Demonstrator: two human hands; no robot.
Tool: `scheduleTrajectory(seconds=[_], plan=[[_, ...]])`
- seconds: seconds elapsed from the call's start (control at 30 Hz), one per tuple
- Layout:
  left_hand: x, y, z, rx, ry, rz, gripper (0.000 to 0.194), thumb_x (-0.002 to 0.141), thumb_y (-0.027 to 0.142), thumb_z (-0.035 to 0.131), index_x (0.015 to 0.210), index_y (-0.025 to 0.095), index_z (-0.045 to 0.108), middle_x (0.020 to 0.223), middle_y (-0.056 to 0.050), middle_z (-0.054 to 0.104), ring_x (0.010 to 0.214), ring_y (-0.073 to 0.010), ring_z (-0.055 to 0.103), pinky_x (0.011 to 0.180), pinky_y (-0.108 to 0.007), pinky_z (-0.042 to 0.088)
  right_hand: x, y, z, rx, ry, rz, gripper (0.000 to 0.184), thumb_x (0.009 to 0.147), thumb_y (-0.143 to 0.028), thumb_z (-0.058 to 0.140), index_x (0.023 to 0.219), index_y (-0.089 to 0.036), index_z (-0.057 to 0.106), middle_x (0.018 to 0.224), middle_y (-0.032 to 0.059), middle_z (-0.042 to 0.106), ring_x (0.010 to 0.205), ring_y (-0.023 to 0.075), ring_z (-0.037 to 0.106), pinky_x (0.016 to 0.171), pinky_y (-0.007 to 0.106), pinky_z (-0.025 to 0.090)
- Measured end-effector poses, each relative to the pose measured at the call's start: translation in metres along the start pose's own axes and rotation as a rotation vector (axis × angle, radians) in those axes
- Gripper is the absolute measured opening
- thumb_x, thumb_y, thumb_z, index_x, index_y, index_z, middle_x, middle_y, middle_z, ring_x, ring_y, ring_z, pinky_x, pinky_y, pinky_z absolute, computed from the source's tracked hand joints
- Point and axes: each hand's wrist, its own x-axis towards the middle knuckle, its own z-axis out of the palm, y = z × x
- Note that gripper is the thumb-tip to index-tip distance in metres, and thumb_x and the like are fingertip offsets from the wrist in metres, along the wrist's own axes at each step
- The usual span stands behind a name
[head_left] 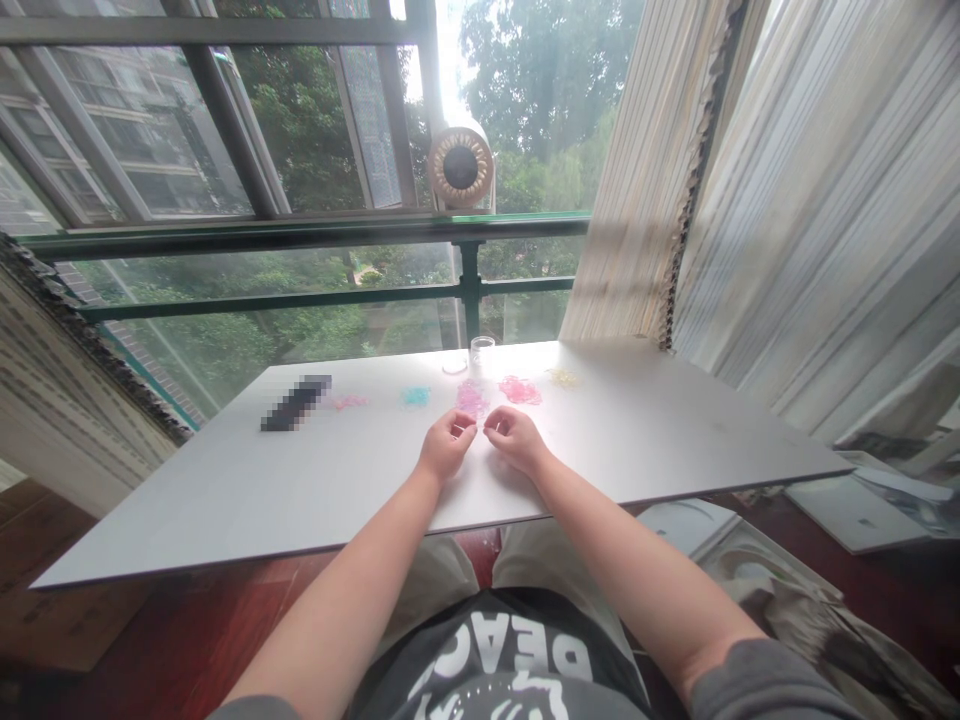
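White tabletop [315, 490]: the purple pile [471, 398] seems longest toward the window [547, 110].

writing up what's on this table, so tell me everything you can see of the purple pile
The purple pile is a loose, low heap of thin, tangled-looking bits, pinkish purple; single pieces are too small to make out, and the material can't be told. It lies on the white tabletop, between the blue pile and the reddish-pink pile. Its near edge is just beyond the left hand and right hand; whether any fingers touch it is unclear.
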Motion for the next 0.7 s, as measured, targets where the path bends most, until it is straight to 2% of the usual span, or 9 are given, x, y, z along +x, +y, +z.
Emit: scheduleTrajectory(seconds=[0.2,0.43,0.7], plan=[[-0.0002,0.0008,0.0004,0.004,0.002,-0.001,0.018,0.075,0.034,0.058,0.083,0.018,0.061,0.081,-0.003,0.065,0.066,-0.0135,0.056,0.062,-0.025,0.044,0.0015,0.0051,0.0018,0.013,0.001,-0.009,0.009,0.067,-0.021,0.054,0.074,-0.018,0.058,0.062,-0.0029,0.054,0.049,0.0085,0.042,0.049,0.022,0.036],[-0.0013,0.0038,0.0004,0.014,0.007,0.003,0.020,0.075,0.035,0.058,0.083,0.017,0.063,0.081,-0.003,0.066,0.066,-0.0141,0.057,0.063,-0.026,0.044,0.0003,0.0036,0.0011,-0.001,-0.019,-0.008,0.007,0.068,-0.022,0.054,0.070,-0.018,0.059,0.063,-0.0010,0.057,0.051,0.0090,0.043,0.050,0.022,0.037],[-0.0003,0.0026,0.0004,0.019,0.018,0.005,0.019,0.076,0.033,0.057,0.086,0.017,0.062,0.083,-0.004,0.066,0.066,-0.0136,0.058,0.063,-0.026,0.045,0.0007,0.0013,-0.0007,-0.020,-0.010,0.015,0.009,0.066,-0.023,0.055,0.074,-0.018,0.056,0.063,-0.0019,0.056,0.051,0.0095,0.046,0.050,0.023,0.039]])
